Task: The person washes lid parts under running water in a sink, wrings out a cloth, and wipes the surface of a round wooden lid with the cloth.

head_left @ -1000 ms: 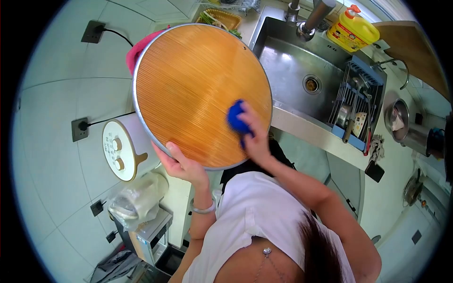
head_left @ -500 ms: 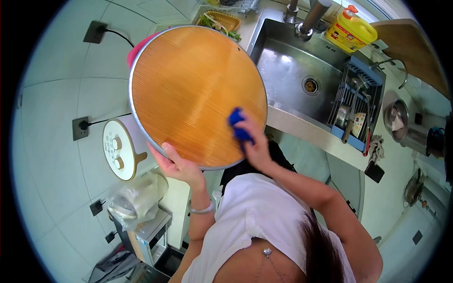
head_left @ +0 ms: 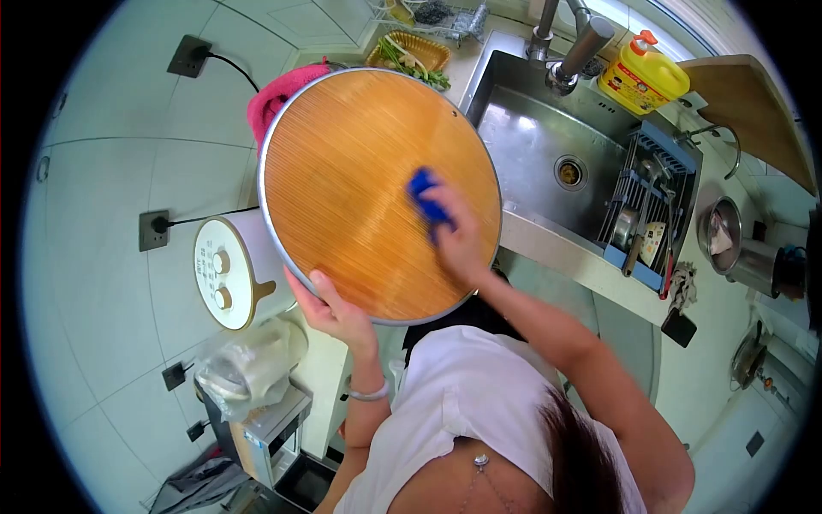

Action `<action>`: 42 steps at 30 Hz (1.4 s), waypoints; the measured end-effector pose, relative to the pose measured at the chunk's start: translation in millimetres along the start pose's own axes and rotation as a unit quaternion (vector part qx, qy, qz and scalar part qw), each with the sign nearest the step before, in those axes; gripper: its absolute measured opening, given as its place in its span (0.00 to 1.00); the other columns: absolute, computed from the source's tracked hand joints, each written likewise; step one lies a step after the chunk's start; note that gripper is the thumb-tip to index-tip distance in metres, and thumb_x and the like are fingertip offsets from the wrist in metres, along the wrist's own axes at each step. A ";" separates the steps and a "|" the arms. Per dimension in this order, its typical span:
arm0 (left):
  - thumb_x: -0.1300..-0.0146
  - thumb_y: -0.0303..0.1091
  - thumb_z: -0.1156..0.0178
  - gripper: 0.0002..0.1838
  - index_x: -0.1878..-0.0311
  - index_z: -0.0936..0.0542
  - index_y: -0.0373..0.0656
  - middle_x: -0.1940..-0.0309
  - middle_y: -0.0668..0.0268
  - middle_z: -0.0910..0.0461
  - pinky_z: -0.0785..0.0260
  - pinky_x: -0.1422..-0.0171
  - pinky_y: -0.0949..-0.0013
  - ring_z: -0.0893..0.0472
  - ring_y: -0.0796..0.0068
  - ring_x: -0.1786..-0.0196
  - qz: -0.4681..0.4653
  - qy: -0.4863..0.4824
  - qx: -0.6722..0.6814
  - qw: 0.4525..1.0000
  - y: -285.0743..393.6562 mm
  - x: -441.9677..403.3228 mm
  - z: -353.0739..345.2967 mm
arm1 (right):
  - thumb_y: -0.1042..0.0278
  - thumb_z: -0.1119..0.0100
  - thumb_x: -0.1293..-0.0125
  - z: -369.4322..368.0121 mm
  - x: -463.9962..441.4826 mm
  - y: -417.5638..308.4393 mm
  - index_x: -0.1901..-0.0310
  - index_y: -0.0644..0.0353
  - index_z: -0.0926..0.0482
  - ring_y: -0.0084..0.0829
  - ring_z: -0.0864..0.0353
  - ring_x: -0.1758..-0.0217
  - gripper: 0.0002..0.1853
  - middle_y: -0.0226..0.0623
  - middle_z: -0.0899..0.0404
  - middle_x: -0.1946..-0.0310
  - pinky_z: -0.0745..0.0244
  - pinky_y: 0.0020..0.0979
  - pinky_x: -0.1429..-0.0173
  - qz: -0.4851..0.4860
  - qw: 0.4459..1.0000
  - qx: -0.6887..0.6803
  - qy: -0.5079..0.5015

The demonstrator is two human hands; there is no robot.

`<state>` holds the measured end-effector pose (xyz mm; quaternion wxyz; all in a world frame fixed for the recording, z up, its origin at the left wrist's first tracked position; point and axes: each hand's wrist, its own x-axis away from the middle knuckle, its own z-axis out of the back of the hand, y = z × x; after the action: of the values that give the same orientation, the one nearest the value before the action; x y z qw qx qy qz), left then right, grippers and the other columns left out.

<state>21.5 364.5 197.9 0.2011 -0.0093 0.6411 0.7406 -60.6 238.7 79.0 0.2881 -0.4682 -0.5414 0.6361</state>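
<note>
A large round wooden board (head_left: 368,171) with fine ribbed grain and a grey metal rim fills the middle of the head view, tilted up in front of my body. My left hand (head_left: 336,315) grips its lower left rim, thumb on the front and the other fingers partly hidden. Pressed in my right hand (head_left: 460,236) is a blue cloth (head_left: 428,201), bunched up against the right part of the board's face. Motion blurs these fingers and the cloth a little.
A steel sink (head_left: 548,171) with a dish rack (head_left: 642,206) lies right of the board. Yellow detergent bottle (head_left: 640,77) stands behind it. On the left are a white cooker (head_left: 235,270), a plastic-wrapped item (head_left: 253,364) and a pink cloth (head_left: 274,94). A basket of greens (head_left: 419,56) sits at the back.
My right hand has slid the blue cloth up and leftward across the board's face. The board sits slightly lower and farther right in view, still in my left hand.
</note>
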 end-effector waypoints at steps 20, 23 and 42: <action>0.27 0.24 0.52 0.27 0.27 0.41 0.28 0.52 0.61 0.20 0.31 0.57 0.79 0.25 0.81 0.61 -0.100 -0.070 -0.042 0.992 -8.3 -6.3 -1.0 | 0.90 0.45 0.54 -55.6 -53.4 -85.9 0.53 0.63 0.21 0.48 0.32 0.29 0.23 0.47 0.25 0.39 0.42 0.52 0.26 0.249 0.956 -0.096 -0.122; 0.27 0.25 0.51 0.25 0.29 0.38 0.28 0.59 0.65 0.20 0.34 0.66 0.80 0.29 0.85 0.69 -0.069 -0.091 -0.034 0.993 -2.3 -4.0 -1.6 | 0.91 0.49 0.54 -73.4 -120.7 -104.9 0.51 0.63 0.21 0.50 0.29 0.32 0.25 0.49 0.24 0.41 0.41 0.48 0.26 0.235 0.965 -0.106 -0.050; 0.29 0.29 0.46 0.21 0.37 0.29 0.27 0.63 0.66 0.21 0.41 0.70 0.82 0.35 0.88 0.72 -0.248 -0.140 -0.090 0.954 -17.3 -13.0 13.2 | 0.77 0.38 0.43 -52.3 -41.4 -112.7 0.58 0.57 0.18 0.47 0.24 0.36 0.10 0.45 0.21 0.44 0.37 0.48 0.28 0.286 0.948 -0.092 -0.107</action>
<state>42.0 375.0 187.4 0.4645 -0.0817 0.5150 0.7158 -12.6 252.4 200.1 -0.0097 -0.5570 -0.4691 0.6853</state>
